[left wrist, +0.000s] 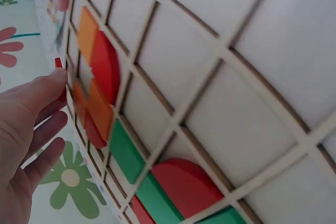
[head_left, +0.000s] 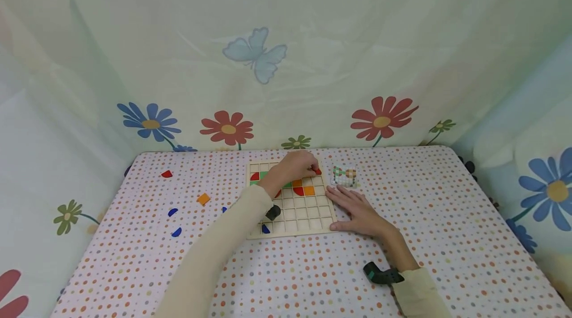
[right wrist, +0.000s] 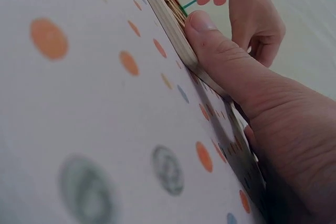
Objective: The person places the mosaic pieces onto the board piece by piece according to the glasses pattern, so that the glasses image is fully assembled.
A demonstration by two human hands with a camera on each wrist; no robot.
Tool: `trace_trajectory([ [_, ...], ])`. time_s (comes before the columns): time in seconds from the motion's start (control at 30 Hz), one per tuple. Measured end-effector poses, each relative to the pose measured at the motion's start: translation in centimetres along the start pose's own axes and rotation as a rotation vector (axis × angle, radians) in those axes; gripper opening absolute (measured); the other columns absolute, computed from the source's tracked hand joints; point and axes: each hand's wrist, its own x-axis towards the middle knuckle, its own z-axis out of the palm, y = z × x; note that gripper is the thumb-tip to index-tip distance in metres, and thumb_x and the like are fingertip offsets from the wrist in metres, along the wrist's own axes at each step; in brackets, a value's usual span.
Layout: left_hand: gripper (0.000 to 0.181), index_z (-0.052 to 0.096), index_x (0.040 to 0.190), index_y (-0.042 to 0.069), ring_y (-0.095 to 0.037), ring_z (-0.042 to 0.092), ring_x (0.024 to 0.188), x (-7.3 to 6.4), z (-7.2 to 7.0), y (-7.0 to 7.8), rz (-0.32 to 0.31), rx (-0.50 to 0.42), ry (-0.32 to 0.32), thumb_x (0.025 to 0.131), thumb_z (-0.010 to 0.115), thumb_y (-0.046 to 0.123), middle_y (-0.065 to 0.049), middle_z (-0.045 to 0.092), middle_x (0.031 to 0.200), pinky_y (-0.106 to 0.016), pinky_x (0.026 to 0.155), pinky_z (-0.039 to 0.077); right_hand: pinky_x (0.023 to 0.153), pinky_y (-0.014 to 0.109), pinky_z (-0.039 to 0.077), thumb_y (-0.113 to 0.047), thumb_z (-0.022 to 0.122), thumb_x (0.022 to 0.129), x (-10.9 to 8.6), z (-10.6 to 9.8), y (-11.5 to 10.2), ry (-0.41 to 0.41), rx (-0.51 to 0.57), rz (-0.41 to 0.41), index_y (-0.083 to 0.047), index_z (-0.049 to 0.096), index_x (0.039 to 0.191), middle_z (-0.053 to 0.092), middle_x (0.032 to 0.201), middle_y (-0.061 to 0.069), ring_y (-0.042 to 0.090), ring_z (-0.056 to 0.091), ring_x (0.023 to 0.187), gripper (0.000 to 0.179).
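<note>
A wooden grid board point(head_left: 308, 215) lies on the table, with red, green and orange flat pieces in its upper cells. My left hand point(head_left: 296, 165) reaches across to the board's far right corner. Between its thumb and fingers it pinches a red piece point(left wrist: 59, 63), partly hidden by the fingertips; the exact shape cannot be seen. On the board's right side rests my right hand point(head_left: 359, 213), fingers stretched out and thumb point(right wrist: 202, 22) against the wooden edge. A green piece point(left wrist: 127, 150) and a red rounded piece point(left wrist: 186, 186) sit in cells. In the near left cells lies a blue piece point(head_left: 265, 229).
A small pattern card point(head_left: 344, 177) lies right of the board. Loose on the left are a red piece point(head_left: 167, 174), an orange square point(head_left: 203, 199) and blue pieces point(head_left: 176, 232). A dotted cloth point(head_left: 134, 258) covers the table; a flowered curtain point(head_left: 313, 85) hangs behind.
</note>
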Motion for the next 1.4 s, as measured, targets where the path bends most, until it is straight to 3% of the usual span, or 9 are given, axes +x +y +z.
trace_trajectory([
  [0.63, 0.018, 0.075, 0.102, 0.015, -0.012, 0.064, 0.094, -0.3, 0.7, 0.3, 0.012, 0.017, 0.041, 0.095, 0.062, 0.026, 0.002, 0.07, 0.105, -0.024, 0.08, 0.054, 0.115, 0.06, 0.012, -0.051, 0.074, 0.078, -0.1, -0.1, -0.1, -0.002, 0.001, 0.001, -0.018, 0.034, 0.152, 0.028, 0.16, 0.007, 0.037, 0.018, 0.149, 0.09],
  [0.97, 0.02, 0.075, 0.11, 0.018, -0.015, 0.063, 0.104, -0.1, 1.0, -0.1, 0.061, 0.067, 0.069, 0.096, 0.061, 0.023, 0.002, 0.071, 0.111, -0.027, 0.09, 0.053, 0.116, 0.059, 0.012, -0.051, 0.074, 0.078, 0.1, -0.2, -0.3, -0.009, 0.001, 0.012, -0.018, 0.034, 0.152, 0.028, 0.16, 0.007, 0.037, 0.018, 0.149, 0.09],
  [1.23, 0.024, 0.072, 0.077, 0.013, -0.015, 0.058, 0.08, -0.3, 0.8, 0.2, 0.092, 0.132, 0.093, 0.096, 0.059, 0.016, 0.0, 0.069, 0.088, -0.023, 0.067, 0.046, 0.117, 0.058, 0.011, -0.052, 0.074, 0.078, 0.2, -0.1, -0.1, -0.01, 0.012, 0.013, -0.019, 0.033, 0.152, 0.028, 0.161, 0.005, 0.036, 0.017, 0.149, 0.091],
  [1.4, 0.021, 0.075, 0.093, 0.012, -0.017, 0.061, 0.091, -0.5, 0.9, 0.9, 0.06, 0.193, 0.074, 0.098, 0.055, 0.018, -0.002, 0.07, 0.101, -0.026, 0.077, 0.052, 0.116, 0.058, 0.011, -0.052, 0.074, 0.078, 0.2, -0.1, 0.0, -0.015, 0.005, 0.012, -0.02, 0.032, 0.153, 0.027, 0.161, 0.005, 0.035, 0.017, 0.149, 0.091],
])
